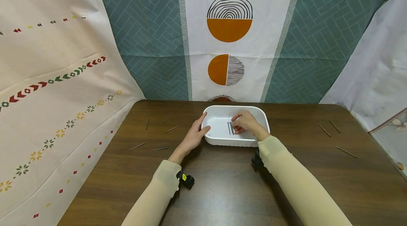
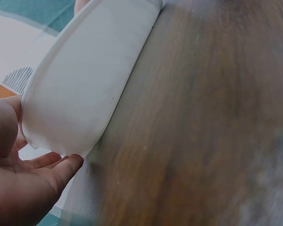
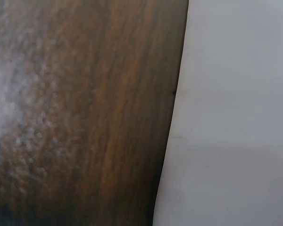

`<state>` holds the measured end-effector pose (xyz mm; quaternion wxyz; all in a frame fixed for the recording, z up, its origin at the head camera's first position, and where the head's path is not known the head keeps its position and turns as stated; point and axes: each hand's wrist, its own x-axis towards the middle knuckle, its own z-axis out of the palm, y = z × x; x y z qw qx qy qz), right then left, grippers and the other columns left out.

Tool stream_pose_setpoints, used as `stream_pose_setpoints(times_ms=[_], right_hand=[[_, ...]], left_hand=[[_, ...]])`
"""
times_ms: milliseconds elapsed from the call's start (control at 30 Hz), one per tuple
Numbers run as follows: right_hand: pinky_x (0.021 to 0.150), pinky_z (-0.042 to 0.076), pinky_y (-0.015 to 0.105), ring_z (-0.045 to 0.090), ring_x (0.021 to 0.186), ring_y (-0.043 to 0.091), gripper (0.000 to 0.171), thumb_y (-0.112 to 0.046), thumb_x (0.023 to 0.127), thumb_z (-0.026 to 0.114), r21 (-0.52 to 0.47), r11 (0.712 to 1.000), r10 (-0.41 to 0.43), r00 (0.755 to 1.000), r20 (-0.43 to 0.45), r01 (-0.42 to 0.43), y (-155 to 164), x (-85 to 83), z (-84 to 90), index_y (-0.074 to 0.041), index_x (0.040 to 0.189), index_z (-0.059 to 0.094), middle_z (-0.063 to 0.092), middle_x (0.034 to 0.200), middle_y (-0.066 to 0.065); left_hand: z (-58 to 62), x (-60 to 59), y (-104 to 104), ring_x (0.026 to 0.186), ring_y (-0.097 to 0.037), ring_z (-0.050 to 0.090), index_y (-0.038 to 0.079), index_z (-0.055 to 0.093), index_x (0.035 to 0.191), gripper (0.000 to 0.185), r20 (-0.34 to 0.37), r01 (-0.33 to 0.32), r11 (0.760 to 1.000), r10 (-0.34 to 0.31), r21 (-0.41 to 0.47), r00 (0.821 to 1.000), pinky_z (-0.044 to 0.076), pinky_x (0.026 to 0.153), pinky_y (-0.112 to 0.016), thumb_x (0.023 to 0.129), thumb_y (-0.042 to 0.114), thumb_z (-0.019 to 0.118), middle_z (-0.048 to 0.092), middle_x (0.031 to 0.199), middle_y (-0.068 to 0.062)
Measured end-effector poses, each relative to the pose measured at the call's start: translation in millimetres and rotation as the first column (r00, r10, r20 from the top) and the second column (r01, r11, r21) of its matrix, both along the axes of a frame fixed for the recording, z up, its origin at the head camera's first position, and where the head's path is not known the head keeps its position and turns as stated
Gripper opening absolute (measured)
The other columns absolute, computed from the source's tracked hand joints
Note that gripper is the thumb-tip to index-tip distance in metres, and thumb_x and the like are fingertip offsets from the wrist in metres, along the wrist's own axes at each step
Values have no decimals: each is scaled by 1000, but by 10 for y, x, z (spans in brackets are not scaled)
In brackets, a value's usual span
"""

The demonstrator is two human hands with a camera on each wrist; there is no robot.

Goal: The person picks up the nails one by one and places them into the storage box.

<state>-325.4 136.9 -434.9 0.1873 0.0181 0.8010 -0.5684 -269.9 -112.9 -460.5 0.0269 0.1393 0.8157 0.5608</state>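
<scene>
Left hand [image 1: 194,137] is bracing the left wall of the white tray [image 1: 254,113] at frame centre, fingers fairly straight along the rim, thumb on the near side; the left wrist view is showing the palm against the tray's outer wall [image 2: 80,89]. Right hand [image 1: 246,123] is reaching inside the tray, fingers curled down over a few thin metal pins [image 1: 230,128] lying side by side on the tray floor; looks like it's pinching them, but contact is partly hidden. More pins are lying loose on the desk [image 1: 222,190]: a group left of centre [image 1: 172,128], another at right [image 1: 325,130]. Doing this well, I'd say: keep the tray pinned, lay pins parallel, let go low so they aren't bouncing. No brands, labels or readable writing anywhere.
</scene>
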Motion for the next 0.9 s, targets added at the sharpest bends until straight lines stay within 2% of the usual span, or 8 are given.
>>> stream_pose_setpoints(times_ms=[300, 600, 733, 900], right_hand=[[60, 61, 32, 64, 59, 17, 26, 3, 99, 61, -23, 1000, 12, 1000, 14, -12, 25, -2, 37, 13, 123, 59, 67, 82, 16], [68, 62, 38, 65, 64, 20, 31, -1, 103, 49, -74, 996, 43, 999, 3, -43, 98, 24, 127, 14, 130, 54, 64, 90, 19], [73, 62, 41, 68, 70, 22, 33, -4, 105, 50, -54, 995, 84, 996, 2, -83, 166, 24, 207, 12, 133, 55, 66, 99, 22], [82, 62, 45, 71, 82, 29, 37, -7, 107, 51, -18, 984, 176, 984, -2, -176, 285, 31, 278, 12, 138, 54, 65, 113, 30]], left_hand=[[7, -2, -1, 151, -42, 28, 13, 31, 165, 64, 8, -1, 1000, 1, 0, 1000, 22, 122, -60, 107, 19, 58, 31, 163, -25], [3, -4, 7, 152, -40, 28, 15, 31, 165, 65, 27, -6, 1000, 6, -4, 1000, 21, 123, -58, 107, 19, 58, 30, 164, -24], [11, 4, 6, 152, -41, 28, 13, 31, 165, 64, 14, -2, 1000, 2, 1, 1000, 21, 123, -58, 107, 17, 58, 30, 164, -25], [8, 3, 5, 151, -41, 29, 13, 31, 165, 65, 9, -4, 1000, 4, 8, 1000, 22, 123, -57, 106, 18, 57, 30, 163, -26]])
